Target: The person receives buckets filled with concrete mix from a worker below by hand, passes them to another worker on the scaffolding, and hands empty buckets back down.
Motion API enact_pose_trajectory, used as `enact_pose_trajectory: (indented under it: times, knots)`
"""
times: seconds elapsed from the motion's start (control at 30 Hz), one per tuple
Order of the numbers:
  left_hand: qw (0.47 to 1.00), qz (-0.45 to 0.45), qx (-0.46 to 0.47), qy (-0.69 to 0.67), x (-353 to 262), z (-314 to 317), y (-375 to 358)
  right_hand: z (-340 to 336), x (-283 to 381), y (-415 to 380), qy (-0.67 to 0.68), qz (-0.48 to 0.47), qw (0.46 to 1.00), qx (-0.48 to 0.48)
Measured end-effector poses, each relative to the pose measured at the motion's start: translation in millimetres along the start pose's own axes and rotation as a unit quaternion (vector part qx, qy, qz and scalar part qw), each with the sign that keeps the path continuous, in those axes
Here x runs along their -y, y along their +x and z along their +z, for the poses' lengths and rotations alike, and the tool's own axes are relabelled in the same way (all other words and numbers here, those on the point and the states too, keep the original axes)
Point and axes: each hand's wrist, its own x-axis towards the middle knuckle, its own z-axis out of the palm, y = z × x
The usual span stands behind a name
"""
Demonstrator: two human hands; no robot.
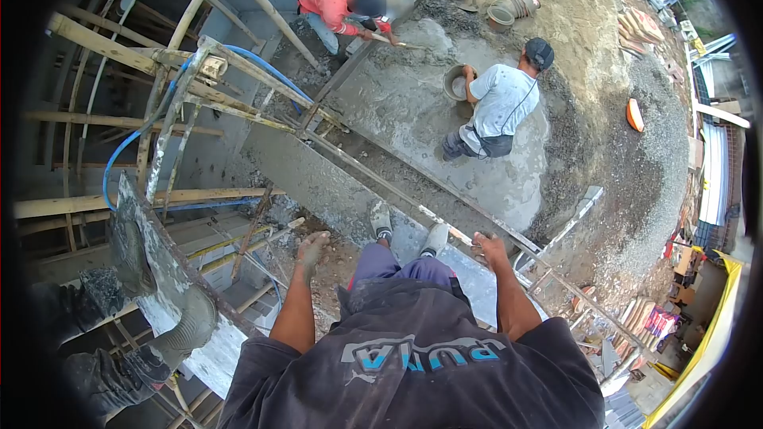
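My left hand point(312, 248), crusted with grey cement, is held out beside my left knee, with its fingers loosely apart and nothing in it. On the other side my right hand point(489, 249) hangs near a long narrow rail point(445, 226), fingers slightly curled and apart, also holding nothing. Whether it touches the rail I cannot tell. Between my hands, my cement-covered shoes point(381, 219) rest on a grey ledge point(350, 203). Below, wet cement point(389, 111) covers the ground.
A person in red point(327, 1) works the mix with a long tool. Another in light blue point(505, 103) holds a bucket point(455, 83). Bamboo scaffolding point(103, 44) rises at left, where another person's muddy boots point(184, 322) stand on a board point(163, 254). Buckets point(501, 17) lie on sand.
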Motion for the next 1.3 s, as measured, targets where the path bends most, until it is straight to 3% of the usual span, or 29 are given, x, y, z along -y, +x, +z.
enact_pose_trajectory:
  times: [0.27,0.43,0.73,1.3]
  knots:
    - [0.996,-0.081,-0.026,0.031,52,-25,14,1,-11,-11,0.005,0.033,0.999,-0.004]
    - [0.993,-0.104,-0.04,0.044,48,-21,2,-2,-25,-18,0.001,0.058,0.998,0.0]
    - [1.0,0.009,-0.006,0.005,30,-10,16,6,-18,-12,0.008,0.03,1.0,-0.001]
    - [0.999,-0.03,-0.021,0.023,63,-27,11,12,-29,-13,0.002,0.06,0.998,0.008]
